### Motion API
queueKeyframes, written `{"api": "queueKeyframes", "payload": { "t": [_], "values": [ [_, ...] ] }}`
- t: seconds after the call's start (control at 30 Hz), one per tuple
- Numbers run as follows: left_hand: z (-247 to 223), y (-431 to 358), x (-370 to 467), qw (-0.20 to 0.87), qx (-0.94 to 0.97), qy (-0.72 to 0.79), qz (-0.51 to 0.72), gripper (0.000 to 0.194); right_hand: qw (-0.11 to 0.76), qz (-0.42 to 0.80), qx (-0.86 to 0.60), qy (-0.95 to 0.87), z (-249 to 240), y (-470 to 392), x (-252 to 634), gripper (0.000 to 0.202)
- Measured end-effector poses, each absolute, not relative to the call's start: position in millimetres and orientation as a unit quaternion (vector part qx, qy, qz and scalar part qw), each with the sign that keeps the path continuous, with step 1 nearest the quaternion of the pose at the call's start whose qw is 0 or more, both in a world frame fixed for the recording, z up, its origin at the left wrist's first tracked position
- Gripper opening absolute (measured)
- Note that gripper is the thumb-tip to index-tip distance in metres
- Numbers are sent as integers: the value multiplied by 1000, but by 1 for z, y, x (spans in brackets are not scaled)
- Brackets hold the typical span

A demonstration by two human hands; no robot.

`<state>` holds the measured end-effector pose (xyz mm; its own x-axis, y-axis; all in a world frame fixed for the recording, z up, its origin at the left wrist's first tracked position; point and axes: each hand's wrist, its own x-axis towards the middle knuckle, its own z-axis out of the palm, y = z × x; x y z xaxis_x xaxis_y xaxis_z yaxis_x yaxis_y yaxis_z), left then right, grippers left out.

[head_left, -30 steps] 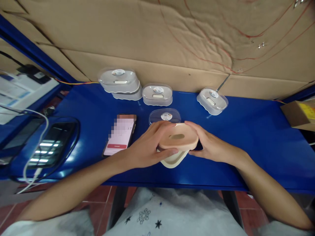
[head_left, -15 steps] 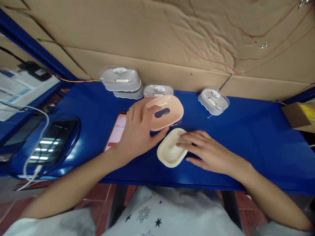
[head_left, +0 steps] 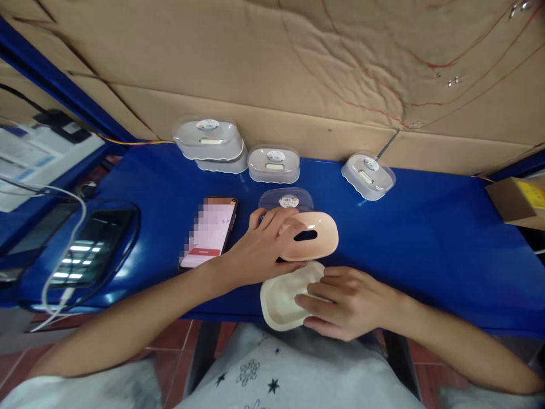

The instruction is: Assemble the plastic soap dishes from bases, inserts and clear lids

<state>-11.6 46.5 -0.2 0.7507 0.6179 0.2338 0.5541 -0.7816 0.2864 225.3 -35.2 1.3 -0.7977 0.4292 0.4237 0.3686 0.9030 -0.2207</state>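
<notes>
My left hand [head_left: 276, 238] grips the left end of a peach soap dish tray [head_left: 326, 236], an oval piece with a slot through its middle. Its thumb lies along the near edge. Close to me, a cream soap dish base [head_left: 279, 309] is tilted slightly, and my right hand [head_left: 344, 304] is closed on its right side, fingertips inside the hollow. The two pieces are nearly touching, the peach one behind the cream one. Just beyond my left fingers lies a clear plastic lid [head_left: 272, 199] with a round label, partly covered by that hand.
Lidded soap boxes stand along the back: a stack [head_left: 210, 142] at left, a single box [head_left: 273, 165] in the middle and another box [head_left: 368, 176] at right. A phone [head_left: 208, 233] lies left of my hand. Farther left are a dark phone [head_left: 100, 244] and cables; a cardboard box [head_left: 517, 201] sits far right.
The peach tray has come toward me and right in my left hand, uncovering the clear lid and the middle box. The cream base has also moved nearer, with my right hand closing on it.
</notes>
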Motion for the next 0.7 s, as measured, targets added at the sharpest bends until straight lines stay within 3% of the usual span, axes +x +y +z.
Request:
{"api": "queueKeyframes", "payload": {
  "t": [0.27,0.5,0.6,0.7],
  "values": [
    [9,48,-18,117,944,279,130,67,222,90,-217,-946,1,-41,225,26],
    [14,55,-20,125,928,303,180,50,171,110,-227,-952,7,-39,225,25],
    [15,55,-21,132,932,284,180,51,212,109,-228,-944,11,-33,228,21],
    [18,54,-21,145,943,254,157,64,277,97,-233,-927,21,-18,239,18]
  ]
}}
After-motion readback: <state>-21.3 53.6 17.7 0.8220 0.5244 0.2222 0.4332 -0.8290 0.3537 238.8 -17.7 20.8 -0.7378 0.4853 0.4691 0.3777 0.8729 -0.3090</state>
